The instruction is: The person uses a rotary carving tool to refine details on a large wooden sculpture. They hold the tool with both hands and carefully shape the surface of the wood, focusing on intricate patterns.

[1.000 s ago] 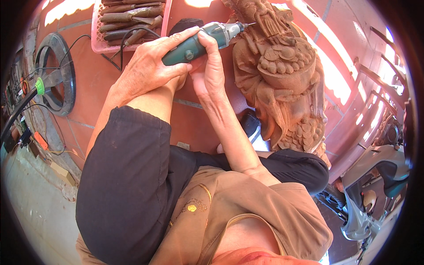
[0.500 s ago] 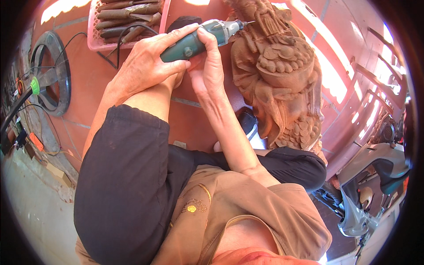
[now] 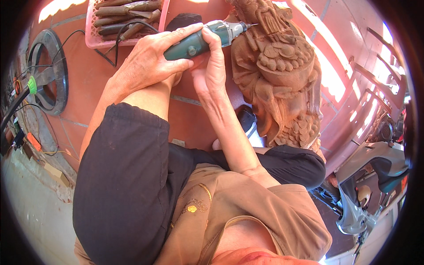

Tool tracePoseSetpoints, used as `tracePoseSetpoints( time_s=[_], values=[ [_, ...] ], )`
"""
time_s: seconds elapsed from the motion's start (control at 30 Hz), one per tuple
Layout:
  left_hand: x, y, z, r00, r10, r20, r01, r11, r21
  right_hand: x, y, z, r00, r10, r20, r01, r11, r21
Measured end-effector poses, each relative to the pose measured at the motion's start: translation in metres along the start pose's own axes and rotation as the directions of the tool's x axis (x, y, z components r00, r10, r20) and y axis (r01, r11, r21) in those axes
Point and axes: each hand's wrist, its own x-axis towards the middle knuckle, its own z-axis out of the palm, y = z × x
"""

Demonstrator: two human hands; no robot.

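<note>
1. Left hand (image 3: 152, 57): clamped around the rotary tool (image 3: 192, 46).
2. Right hand (image 3: 210, 73): closed on it too, bit (image 3: 253, 25) pointing between two and three o'clock.
3. Carved bearded statue (image 3: 282, 79): right hand's three o'clock, nearer that hand, long axis eleven-to-five; bit contact unclear.

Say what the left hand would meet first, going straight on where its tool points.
Likely the brown carved figure, near its beard: the green rotary tool in the left hand points there, bit first. Whether it already touches is unclear.
</note>
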Motion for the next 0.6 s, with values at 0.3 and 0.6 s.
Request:
tracePoseSetpoints(
  time_s=[0.3, 0.6],
  values=[
    [0.0014, -0.0032, 0.0019, 0.999, 0.039, 0.014, -0.04, 0.999, 0.013, -0.0021, 0.0031, -0.0012, 0.999, -0.028, -0.039, 0.028, 1.0, 0.009],
    [0.0042, 0.0001, 0.0011, 0.998, 0.048, 0.049, -0.048, 0.999, 0.001, -0.0047, 0.0043, -0.0051, 0.999, -0.047, -0.018, 0.047, 0.999, 0.013]
  ],
)
